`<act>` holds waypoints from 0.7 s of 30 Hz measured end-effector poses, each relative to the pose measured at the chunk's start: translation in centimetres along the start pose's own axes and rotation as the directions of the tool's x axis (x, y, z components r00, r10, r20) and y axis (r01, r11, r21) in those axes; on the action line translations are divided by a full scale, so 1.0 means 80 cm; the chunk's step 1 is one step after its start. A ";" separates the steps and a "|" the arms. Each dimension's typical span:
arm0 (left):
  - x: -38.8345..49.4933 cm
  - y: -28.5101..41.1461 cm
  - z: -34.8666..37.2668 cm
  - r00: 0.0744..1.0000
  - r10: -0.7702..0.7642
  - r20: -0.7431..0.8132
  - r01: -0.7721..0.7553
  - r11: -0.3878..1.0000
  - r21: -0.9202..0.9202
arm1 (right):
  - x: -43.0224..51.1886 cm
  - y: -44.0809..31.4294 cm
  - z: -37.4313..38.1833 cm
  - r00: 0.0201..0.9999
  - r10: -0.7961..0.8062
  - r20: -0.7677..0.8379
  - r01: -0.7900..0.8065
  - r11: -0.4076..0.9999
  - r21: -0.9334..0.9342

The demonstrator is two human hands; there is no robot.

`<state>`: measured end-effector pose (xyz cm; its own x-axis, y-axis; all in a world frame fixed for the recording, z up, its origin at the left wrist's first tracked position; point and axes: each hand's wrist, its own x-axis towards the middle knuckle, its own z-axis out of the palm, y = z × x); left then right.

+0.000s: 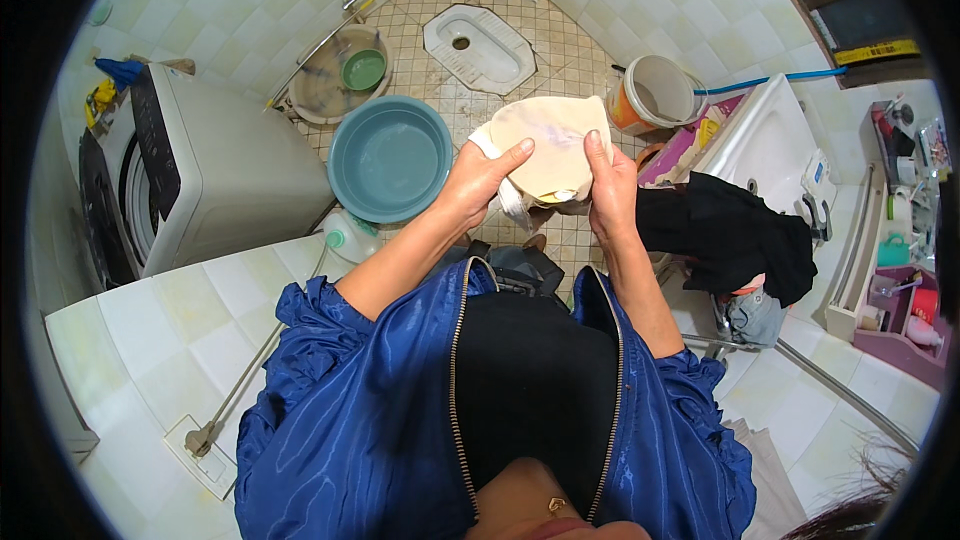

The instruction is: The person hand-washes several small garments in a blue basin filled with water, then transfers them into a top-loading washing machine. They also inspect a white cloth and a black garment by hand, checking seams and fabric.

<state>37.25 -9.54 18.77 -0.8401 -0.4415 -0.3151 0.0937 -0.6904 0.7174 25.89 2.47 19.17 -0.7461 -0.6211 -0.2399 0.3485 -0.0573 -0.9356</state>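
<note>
A cream-coloured cloth item (551, 142) is stretched between my two hands in front of my body, above the tiled floor. It has a faint purplish stain near its middle, and paler fabric hangs at its lower left. My left hand (484, 176) grips its left side, thumb on top. On the right side my right hand (609, 172) pinches the edge, its thumb also on the upper face. A small yellow and white patch shows at the lower edge; what it is I cannot tell. The fingers under the cloth are mostly hidden.
A blue-green plastic basin (390, 159) stands on the floor at left, beside a top-loading washing machine (240, 157). Beyond are a squat toilet (480, 49) and a large basin (300, 90) holding a green bowl (364, 70). At right are a bucket (652, 94), a sink (772, 135) and black clothing (742, 232).
</note>
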 end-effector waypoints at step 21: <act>0.011 -0.022 -0.019 0.887 0.461 -0.019 -0.288 0.586 0.757 | -0.005 0.000 0.003 0.977 0.170 0.132 -0.142 0.970 -0.197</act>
<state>37.11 -9.56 16.27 -0.6921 -0.7208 0.0388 -0.1080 0.1565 0.9818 26.37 2.54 19.30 -0.5945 -0.7195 -0.3589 0.3326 0.1864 -0.9245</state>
